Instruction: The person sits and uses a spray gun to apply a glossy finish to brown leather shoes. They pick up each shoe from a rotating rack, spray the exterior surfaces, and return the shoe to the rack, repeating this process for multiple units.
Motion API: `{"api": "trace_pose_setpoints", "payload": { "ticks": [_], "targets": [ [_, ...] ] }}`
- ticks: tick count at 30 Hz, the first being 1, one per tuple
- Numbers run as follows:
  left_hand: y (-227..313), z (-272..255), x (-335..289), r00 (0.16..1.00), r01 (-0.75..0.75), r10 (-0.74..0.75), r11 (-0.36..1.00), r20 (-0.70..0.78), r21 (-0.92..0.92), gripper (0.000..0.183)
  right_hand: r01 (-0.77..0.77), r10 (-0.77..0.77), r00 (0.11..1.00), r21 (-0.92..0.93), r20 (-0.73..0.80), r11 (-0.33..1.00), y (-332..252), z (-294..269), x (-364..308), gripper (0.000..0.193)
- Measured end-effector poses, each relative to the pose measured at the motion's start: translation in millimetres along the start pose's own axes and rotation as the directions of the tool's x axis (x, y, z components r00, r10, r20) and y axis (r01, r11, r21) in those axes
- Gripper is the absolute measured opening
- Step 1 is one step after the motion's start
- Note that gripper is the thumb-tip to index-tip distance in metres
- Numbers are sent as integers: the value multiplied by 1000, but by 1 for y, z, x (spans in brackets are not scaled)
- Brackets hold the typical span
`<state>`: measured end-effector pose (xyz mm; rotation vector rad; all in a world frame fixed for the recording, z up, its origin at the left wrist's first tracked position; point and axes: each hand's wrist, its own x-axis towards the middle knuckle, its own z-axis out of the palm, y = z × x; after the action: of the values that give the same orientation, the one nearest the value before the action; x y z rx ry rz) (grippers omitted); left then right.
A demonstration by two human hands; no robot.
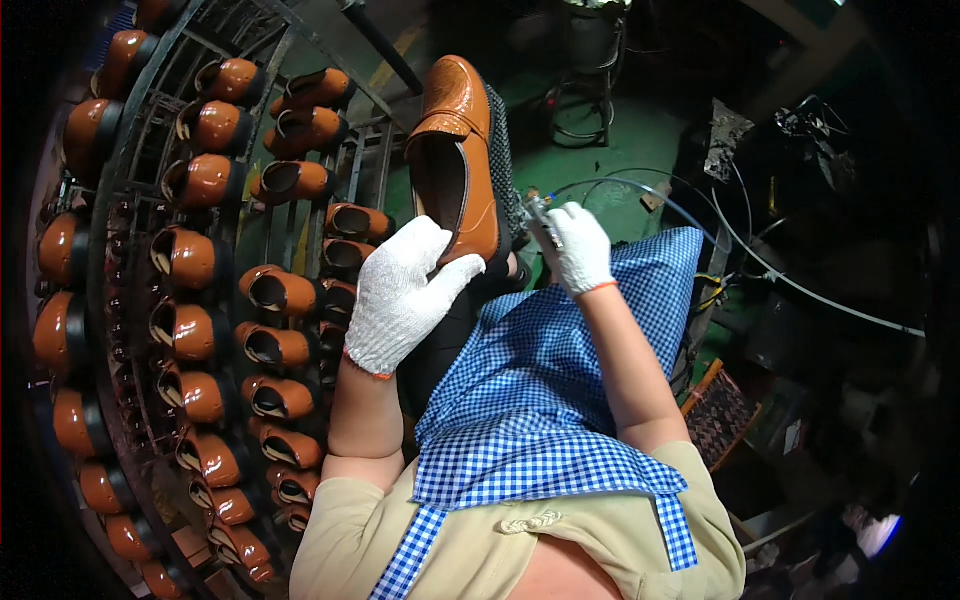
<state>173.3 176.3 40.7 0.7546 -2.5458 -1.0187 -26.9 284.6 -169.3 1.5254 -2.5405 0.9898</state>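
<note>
Head view shows the person's left hand (402, 296), in a white knit glove, wrapped around the heel end of a tan leather shoe (455, 160), holding it raised with the toe pointing away and the dark textured sole turned to the right. The right hand (578, 247), also gloved, is closed around a small metal-tipped tool (541, 212) fed by a thin hose (700, 225); its tip sits just beside the sole edge near the heel. Whether it touches cannot be told. A blue checked apron (560, 400) covers the lap. On the left, a metal rack (130, 300) carries many similar glossy brown shoes (275, 345), so this shoe appears to be one of a large batch, its work in hand and not finished.
</note>
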Motion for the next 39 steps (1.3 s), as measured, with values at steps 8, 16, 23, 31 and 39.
{"api": "trace_pose_setpoints", "payload": {
  "ticks": [8, 16, 23, 31, 39],
  "targets": [
    [-9, -7, -3, 999, -7, 6, 1000, 32, 22, 23, 70, -36, 993, 329, -110, 942, -11, -22, -27, 15],
    [-11, -6, -12, 996, 85, -87, 990, -14, -110, 20, -35, 16, 999, 647, 36, 762, -70, -116, -36, 15],
    [-5, -6, -11, 998, 44, -45, 998, -35, -43, 20, 54, -58, 998, 610, -14, 790, -70, -112, -33, 17],
    [-6, -2, -15, 996, 57, -64, 994, -68, -97, 20, 15, -49, 998, 591, 42, 806, -71, -107, -32, 17],
    [-12, -2, -16, 996, 22, -28, 997, -80, -77, 19, 56, -69, 998, 610, -2, 790, -73, -106, -31, 16]
  ]
}}
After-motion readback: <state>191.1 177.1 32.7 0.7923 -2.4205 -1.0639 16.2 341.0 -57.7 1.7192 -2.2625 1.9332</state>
